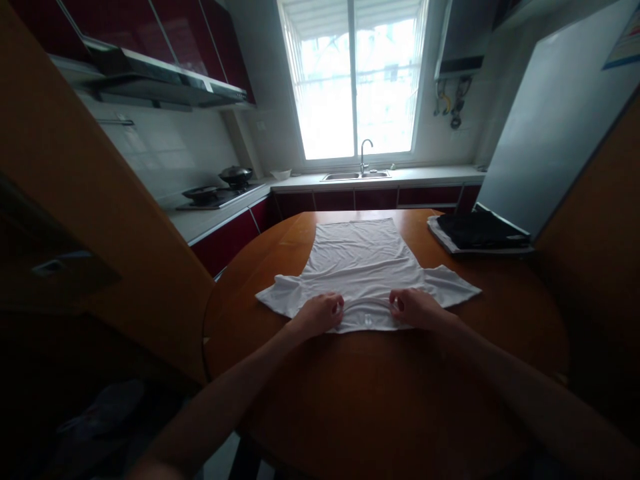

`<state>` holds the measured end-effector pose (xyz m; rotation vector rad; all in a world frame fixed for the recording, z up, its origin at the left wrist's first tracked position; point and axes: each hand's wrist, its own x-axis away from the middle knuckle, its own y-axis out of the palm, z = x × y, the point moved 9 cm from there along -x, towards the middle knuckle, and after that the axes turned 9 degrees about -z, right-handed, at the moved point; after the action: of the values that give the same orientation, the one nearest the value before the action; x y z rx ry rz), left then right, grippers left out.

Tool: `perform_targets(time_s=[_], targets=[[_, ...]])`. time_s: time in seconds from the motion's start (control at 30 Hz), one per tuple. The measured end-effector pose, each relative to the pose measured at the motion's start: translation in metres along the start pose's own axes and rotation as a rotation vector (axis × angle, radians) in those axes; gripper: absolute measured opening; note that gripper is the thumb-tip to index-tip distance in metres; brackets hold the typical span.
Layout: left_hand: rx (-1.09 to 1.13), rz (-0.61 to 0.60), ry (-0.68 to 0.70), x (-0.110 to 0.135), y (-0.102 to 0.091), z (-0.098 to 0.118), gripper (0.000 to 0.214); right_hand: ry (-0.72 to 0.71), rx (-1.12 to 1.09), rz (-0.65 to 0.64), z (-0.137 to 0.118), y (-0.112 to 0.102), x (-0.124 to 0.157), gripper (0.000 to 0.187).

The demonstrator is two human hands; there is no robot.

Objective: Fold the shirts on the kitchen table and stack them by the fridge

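Note:
A white T-shirt lies spread on the round wooden table, its collar end towards me and its hem at the far side. Its sleeves stick out left and right, and wrinkles run across the body. My left hand is at the left of the collar, fingers curled and closed on the cloth. At the collar's right side, my right hand pinches the fabric in the same way. Between the two hands a small pale label shows inside the neck.
Folded dark and light clothes are stacked at the table's right rear. Beyond it runs a counter with a sink under the window. Pans sit on the stove at left. A fridge stands at right.

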<state>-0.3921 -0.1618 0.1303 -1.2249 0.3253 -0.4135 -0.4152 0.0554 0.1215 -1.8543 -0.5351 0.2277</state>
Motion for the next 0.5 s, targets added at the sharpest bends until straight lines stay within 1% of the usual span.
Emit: perform_targets(time_s=[0.07, 0.13, 0.23, 0.3, 0.33, 0.4, 0.5], targets=[[0.02, -0.003, 0.007, -0.001, 0.0, -0.002, 0.026, 0.01, 0.025, -0.029, -0.002, 0.004, 0.001, 0.019], [0.062, 0.015, 0.031, -0.001, -0.006, -0.002, 0.032, 0.025, 0.038, -0.011, -0.002, -0.001, 0.002, 0.021], [0.124, 0.078, 0.07, 0.001, -0.021, 0.0, 0.03, 0.029, 0.008, 0.078, -0.001, -0.022, 0.006, 0.019], [0.172, 0.112, 0.087, 0.005, -0.03, 0.001, 0.028, -0.014, -0.041, 0.129, 0.0, -0.036, 0.011, 0.016], [0.195, 0.112, 0.099, 0.007, -0.032, 0.001, 0.027, -0.041, -0.065, 0.134, 0.0, -0.04, 0.013, 0.015], [0.228, 0.061, 0.124, 0.008, -0.029, 0.001, 0.025, -0.076, -0.091, 0.101, 0.001, -0.04, 0.015, 0.015], [0.219, -0.085, 0.137, 0.007, -0.015, 0.0, 0.021, -0.058, -0.056, -0.017, 0.003, -0.026, 0.013, 0.017]])
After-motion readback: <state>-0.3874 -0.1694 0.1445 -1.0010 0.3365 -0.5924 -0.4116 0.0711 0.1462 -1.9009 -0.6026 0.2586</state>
